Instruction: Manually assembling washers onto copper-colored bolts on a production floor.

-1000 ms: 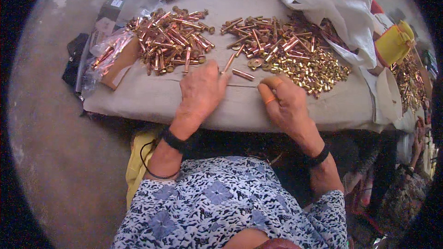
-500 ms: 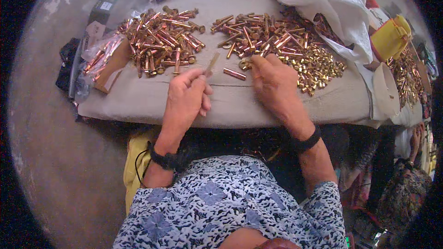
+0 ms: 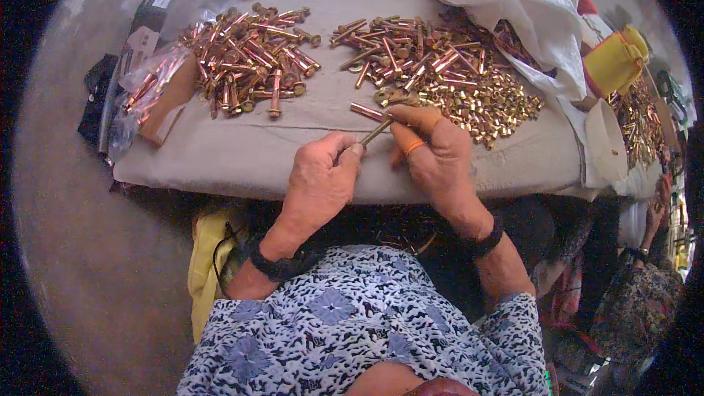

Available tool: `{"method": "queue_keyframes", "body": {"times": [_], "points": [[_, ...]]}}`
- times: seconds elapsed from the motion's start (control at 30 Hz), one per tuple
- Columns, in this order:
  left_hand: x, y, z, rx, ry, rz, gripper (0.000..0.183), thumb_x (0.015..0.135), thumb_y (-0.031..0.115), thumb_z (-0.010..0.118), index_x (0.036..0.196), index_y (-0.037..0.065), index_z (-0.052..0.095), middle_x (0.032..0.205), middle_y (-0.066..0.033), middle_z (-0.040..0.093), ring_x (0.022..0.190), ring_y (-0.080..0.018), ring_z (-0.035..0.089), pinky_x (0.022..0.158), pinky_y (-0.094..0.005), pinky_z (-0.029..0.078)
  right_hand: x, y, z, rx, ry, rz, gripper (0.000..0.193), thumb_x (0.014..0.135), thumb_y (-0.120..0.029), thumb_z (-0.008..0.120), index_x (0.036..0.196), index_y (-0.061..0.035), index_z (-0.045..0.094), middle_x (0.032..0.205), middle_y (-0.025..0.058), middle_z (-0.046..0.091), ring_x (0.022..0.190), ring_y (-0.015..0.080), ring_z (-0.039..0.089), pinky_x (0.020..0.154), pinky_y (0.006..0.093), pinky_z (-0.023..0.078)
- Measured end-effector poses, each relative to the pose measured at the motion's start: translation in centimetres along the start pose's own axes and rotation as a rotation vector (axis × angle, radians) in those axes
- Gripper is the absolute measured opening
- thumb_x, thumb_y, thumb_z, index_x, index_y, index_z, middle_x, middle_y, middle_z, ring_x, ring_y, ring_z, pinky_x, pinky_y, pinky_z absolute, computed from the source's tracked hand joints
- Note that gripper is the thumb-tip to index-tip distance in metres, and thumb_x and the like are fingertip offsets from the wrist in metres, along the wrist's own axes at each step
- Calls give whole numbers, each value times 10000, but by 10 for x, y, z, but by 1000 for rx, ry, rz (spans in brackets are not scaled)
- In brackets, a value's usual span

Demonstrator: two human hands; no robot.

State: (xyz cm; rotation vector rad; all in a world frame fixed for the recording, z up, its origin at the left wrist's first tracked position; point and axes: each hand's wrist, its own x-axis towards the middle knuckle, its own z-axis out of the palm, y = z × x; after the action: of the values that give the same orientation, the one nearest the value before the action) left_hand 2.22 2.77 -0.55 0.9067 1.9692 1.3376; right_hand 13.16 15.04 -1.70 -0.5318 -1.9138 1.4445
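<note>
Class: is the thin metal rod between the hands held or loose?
Held: the left hand pinches the thin metal rod at one end; the right hand is at the other.

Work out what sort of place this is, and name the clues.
Probably a small workshop or workroom: heaped bolts and small gold-coloured metal pieces lie on a covered table, and the left hand holds a thin metal rod.

"What does the rod [image 3: 376, 133] look like?"

"Slim, straight, a dull brass colour."

"Where is it?"

"Over the table [image 3: 220, 160], close to the middle of its near edge."

"And its pose?"

"Slanted: the nearer end is pinched in the left hand [image 3: 325, 170], the farther end, toward the table's right edge, between the right hand's [image 3: 441, 163] fingertips."
</note>
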Motion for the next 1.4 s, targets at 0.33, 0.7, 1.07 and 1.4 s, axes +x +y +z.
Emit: {"method": "queue_keyframes", "body": {"times": [0.33,0.7,1.07,1.4], "points": [[-1,0,-25,-348,25,-122,172,907,202,457,901,50,538,640,-7,497,379,-42,413,307,-190,290,10,-10,9,-469,-11,-359,312,765,-72,578,1075,-68,543,710,125,580,600,291,570,541,379,454],[-2,5,-26,-132,78,-139,183,902,165,447,913,9,543,590,-14,487,359,-61,423,301,-204,298,26,15,6,-738,-27,-528,214,726,-102,657,924,-70,584,743,118,597,617,287,592,527,365,471],[-4,5,-20,-92,46,-72,166,893,133,455,876,-8,541,593,-25,507,374,-66,439,330,-220,332,16,16,-10,-714,36,-598,266,721,-49,664,978,-64,596,741,119,609,597,276,596,509,344,474],[-3,-6,-16,411,196,347,122,848,94,502,841,-15,556,521,-89,498,453,-129,525,426,-296,392,8,8,-18,-911,-80,-588,248,717,-66,650,962,-76,608,762,107,600,664,272,601,530,338,476]]}}
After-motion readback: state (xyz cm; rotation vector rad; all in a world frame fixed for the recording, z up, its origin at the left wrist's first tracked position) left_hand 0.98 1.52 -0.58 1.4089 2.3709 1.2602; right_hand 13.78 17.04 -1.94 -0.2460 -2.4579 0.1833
